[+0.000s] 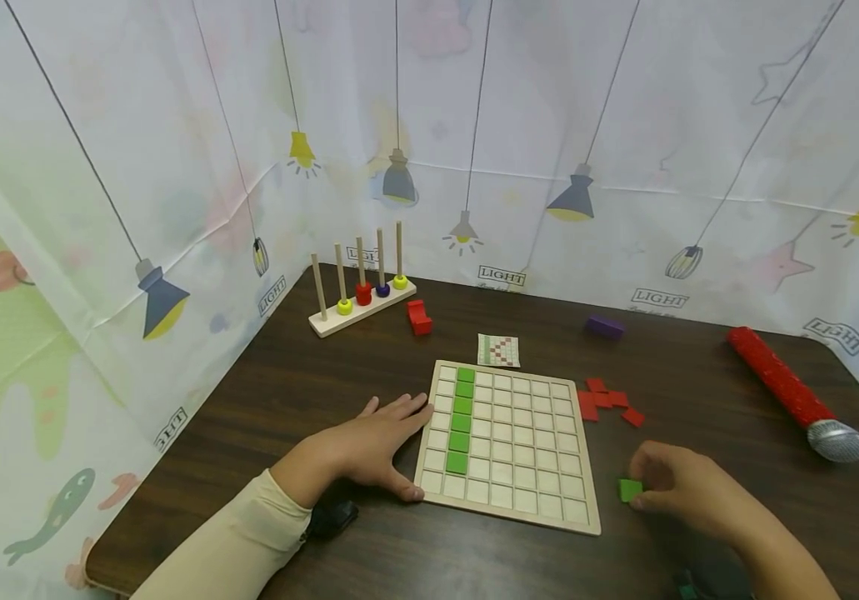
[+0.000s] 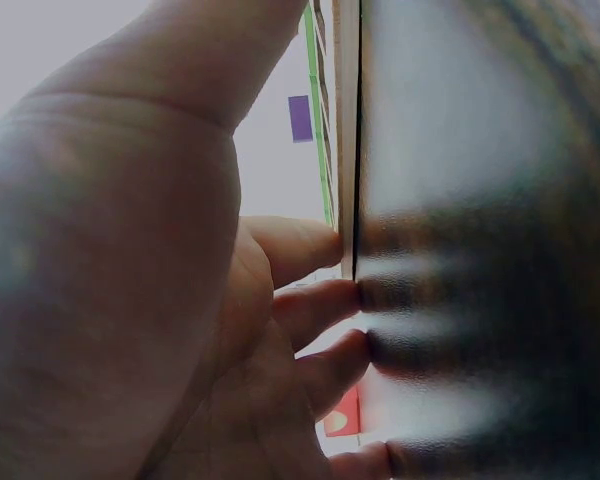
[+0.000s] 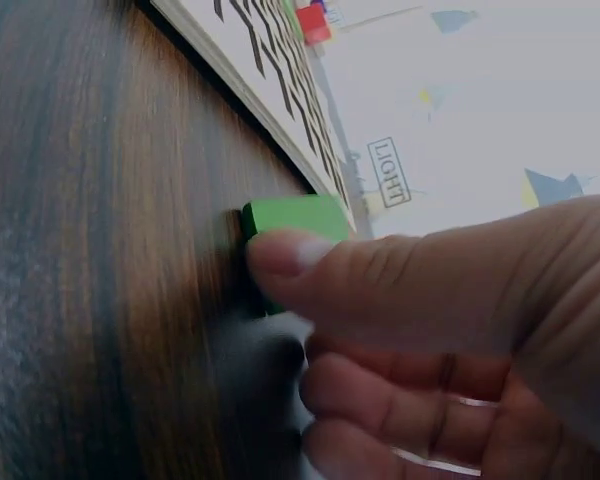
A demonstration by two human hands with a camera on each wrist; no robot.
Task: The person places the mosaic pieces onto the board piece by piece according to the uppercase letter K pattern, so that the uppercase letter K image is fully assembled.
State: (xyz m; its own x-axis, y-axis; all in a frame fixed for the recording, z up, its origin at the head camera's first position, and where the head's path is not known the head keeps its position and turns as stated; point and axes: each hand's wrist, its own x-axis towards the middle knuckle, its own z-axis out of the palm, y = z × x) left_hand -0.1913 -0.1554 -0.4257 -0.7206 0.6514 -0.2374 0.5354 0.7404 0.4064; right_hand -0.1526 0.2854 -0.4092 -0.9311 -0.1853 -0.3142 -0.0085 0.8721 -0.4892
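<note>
A wooden grid board (image 1: 522, 478) lies on the table, with several green square tiles (image 1: 461, 422) filling most of its second column from the left. My left hand (image 1: 369, 446) touches the board's left edge, fingers spread and thumb near the lower corner; in the left wrist view its fingertips meet the table beside the board's side. To the right of the board, my right hand (image 1: 687, 487) pinches a green tile (image 3: 298, 215) between thumb and fingers, just over the tabletop. A small pattern card (image 1: 498, 351) lies behind the board.
Several loose red tiles (image 1: 601, 398) lie by the board's right edge. A peg rack with beads (image 1: 365, 307) and a red block (image 1: 419, 318) stand at the back left. A purple block (image 1: 605, 327) is at the back, and a red microphone (image 1: 781, 379) lies far right.
</note>
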